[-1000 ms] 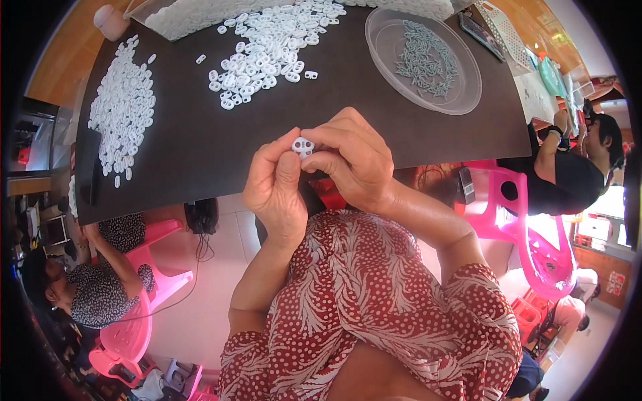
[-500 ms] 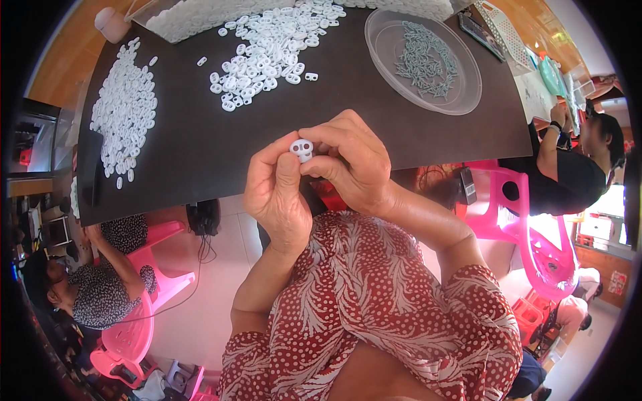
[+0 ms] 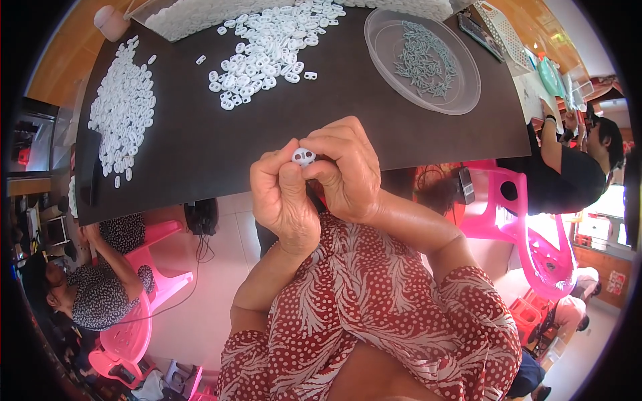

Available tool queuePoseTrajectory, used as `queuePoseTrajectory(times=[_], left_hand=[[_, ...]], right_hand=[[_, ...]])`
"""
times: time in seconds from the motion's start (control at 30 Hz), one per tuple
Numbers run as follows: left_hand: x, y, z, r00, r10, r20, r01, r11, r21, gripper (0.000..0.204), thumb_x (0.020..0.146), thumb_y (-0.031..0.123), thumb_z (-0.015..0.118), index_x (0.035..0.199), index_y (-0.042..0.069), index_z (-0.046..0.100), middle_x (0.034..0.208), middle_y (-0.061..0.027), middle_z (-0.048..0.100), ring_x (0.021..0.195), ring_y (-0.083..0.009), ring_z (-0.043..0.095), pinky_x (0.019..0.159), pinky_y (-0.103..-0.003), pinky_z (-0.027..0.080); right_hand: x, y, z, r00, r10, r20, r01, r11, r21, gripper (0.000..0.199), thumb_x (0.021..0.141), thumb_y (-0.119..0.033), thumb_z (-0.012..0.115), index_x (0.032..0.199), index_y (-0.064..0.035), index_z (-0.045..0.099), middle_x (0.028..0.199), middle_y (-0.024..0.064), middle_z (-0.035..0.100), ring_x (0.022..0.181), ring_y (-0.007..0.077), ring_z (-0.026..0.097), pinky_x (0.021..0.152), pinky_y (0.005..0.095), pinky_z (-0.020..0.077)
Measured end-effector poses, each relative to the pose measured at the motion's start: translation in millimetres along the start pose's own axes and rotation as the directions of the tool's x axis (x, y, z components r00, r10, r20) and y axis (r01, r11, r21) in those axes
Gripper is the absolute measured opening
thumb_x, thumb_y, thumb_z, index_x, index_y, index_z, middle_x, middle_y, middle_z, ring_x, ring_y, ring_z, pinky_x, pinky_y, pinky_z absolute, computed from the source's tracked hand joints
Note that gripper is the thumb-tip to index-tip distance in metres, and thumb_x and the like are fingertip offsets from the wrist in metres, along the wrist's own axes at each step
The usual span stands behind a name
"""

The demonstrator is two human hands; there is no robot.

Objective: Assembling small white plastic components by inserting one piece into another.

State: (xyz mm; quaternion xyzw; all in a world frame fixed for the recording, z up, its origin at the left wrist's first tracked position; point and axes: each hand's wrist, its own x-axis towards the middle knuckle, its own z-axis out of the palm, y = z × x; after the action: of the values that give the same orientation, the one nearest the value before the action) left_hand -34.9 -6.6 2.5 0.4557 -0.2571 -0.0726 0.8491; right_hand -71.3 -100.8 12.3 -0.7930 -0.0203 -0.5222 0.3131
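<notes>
- Pinched between both hands, just above the near edge of the tabletop: a small white plastic piece with two holes showing.
- Left hand closed narrow, thumb and forefinger pressed on the piece's left side and underside.
- Right hand curled over from the right, fingertips clamped on the piece's upper and right edge; both grips holding the same piece.
- Probably light, hard and stiff, smooth enough to slip; best held by its outer rim, holes left uncovered.
- Farther out on the dark tabletop: a loose scatter of white pieces straight ahead, well apart from the hands.
- To the left, a second heap of white pieces.
- To the right, a clear round dish holding small grey parts.
- Beyond the tabletop: pink plastic chairs and other seated people on either side.
</notes>
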Motion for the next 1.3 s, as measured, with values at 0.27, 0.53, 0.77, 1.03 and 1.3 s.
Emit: queuePoseTrajectory(times=[0.27, 0.53, 0.77, 1.03, 1.3], left_hand=[[-2, -4, 0, 0.997, 0.071, -0.034, -0.067, 0.991, 0.113, 0.022, 0.097, 0.02, 0.053, 0.103, -0.002, 0.056, 0.091, -0.0009, 0.051, 0.082, -0.0076, 0.048, 0.076, -0.024, 0.043], [2, -10, -2, 0.969, 0.249, 0.006, -0.239, 0.923, 0.302, 0.019, 0.098, 0.016, 0.049, 0.1, -0.003, 0.054, 0.08, -0.003, 0.051, 0.07, -0.0089, 0.045, 0.06, -0.022, 0.038], [35, 5, 4, 0.981, -0.128, 0.145, 0.063, 0.92, 0.386, 0.024, 0.098, 0.014, 0.049, 0.111, -0.002, 0.061, 0.092, -0.0049, 0.061, 0.076, -0.0084, 0.053, 0.069, -0.021, 0.044], [106, -37, 10, 0.648, 0.125, 0.751, -0.759, 0.192, 0.623, 0.032, 0.064, -0.007, 0.06, 0.095, 0.001, 0.064, 0.092, -0.0085, 0.064, 0.077, -0.027, 0.056, 0.066, -0.033, 0.047], [122, -64, 17, 0.403, -0.015, 0.915, -0.915, -0.014, 0.402, 0.009, 0.065, 0.003, 0.058, 0.069, 0.005, 0.051, 0.072, -0.008, 0.046, 0.077, -0.0238, 0.047, 0.072, -0.034, 0.042]], right_hand=[[-5, 4, 4, 0.998, -0.043, 0.035, 0.042, 0.999, 0.026, 0.026, 0.087, -0.02, 0.064, 0.098, 0.0021, 0.057, 0.085, 0.0123, 0.059, 0.071, 0.0254, 0.054, 0.061, 0.0325, 0.046], [-5, 6, 3, 0.995, -0.083, 0.053, 0.082, 0.996, 0.022, 0.025, 0.087, -0.02, 0.063, 0.099, 0.0013, 0.056, 0.088, 0.0115, 0.059, 0.071, 0.0263, 0.054, 0.061, 0.0338, 0.0459], [32, 28, -28, 0.995, 0.059, 0.079, -0.05, 0.993, -0.104, 0.018, 0.069, -0.001, 0.071, 0.084, -0.0054, 0.062, 0.081, 0.0068, 0.062, 0.071, 0.0264, 0.056, 0.064, 0.0349, 0.0467], [149, 120, -88, 0.955, 0.25, -0.159, -0.293, 0.875, -0.385, 0.019, 0.081, -0.011, 0.064, 0.097, -0.0005, 0.067, 0.081, 0.0062, 0.066, 0.073, 0.01, 0.058, 0.068, 0.0239, 0.0456], [227, 228, -106, 0.994, 0.073, -0.085, -0.11, 0.8, -0.589, 0.013, 0.073, -0.012, 0.06, 0.079, -0.0047, 0.069, 0.076, 0.0191, 0.065, 0.072, 0.0329, 0.065, 0.066, 0.0414, 0.0494]])
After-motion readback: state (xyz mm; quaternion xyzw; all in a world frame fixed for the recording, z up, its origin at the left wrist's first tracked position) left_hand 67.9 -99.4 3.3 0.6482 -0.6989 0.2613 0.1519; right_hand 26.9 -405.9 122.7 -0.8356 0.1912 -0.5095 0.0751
